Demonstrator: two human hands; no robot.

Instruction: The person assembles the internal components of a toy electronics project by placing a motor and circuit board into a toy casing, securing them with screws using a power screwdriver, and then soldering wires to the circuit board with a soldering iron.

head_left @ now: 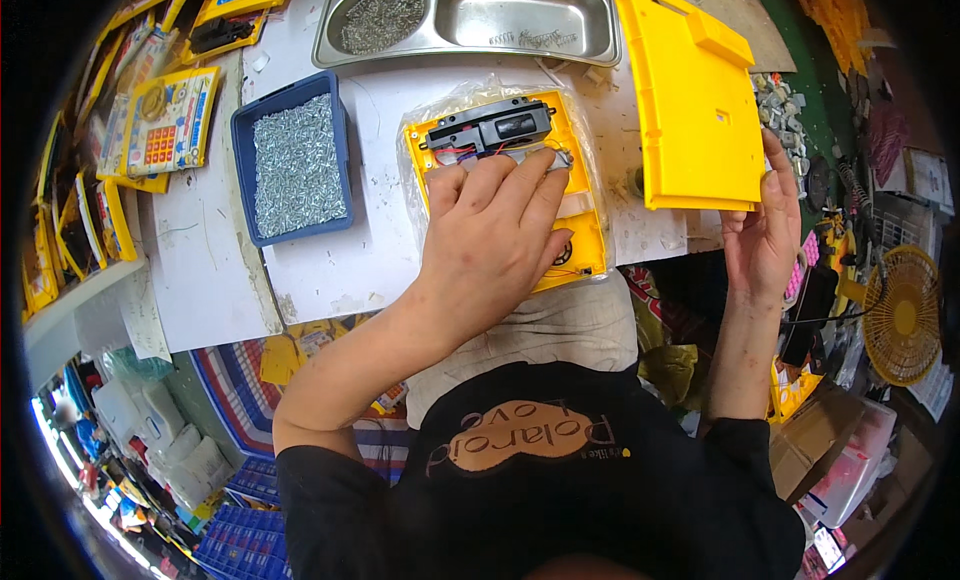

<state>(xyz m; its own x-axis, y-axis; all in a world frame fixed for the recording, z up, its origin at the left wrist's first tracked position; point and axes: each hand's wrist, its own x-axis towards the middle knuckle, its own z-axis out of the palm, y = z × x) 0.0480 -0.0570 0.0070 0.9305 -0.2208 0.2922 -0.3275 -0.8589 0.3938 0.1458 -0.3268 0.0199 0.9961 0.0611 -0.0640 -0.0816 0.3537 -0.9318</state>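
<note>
Black T-shirt [600, 490] foremost, left hand [492, 220] arched over yellow casing [590, 242] — grip hidden, black mechanism [490, 132] inside — right hand [765, 225] gripped the unfitted yellow cover [695, 115].

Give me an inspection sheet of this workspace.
Surface: white tabletop, marked in places.
Job's things: open yellow casing on clear plastic, black module in its upper part; yellow panel raised at right.
Clutter: blue bin of screws, steel tray with small metal parts, yellow units piled left.
Hands: left hand over the casing, fingertips inside; right hand holds the panel's lower right edge.
Cables: thin reddish wires by the module.
Surroundings: yellow fan right, blue crates lower left.
</note>
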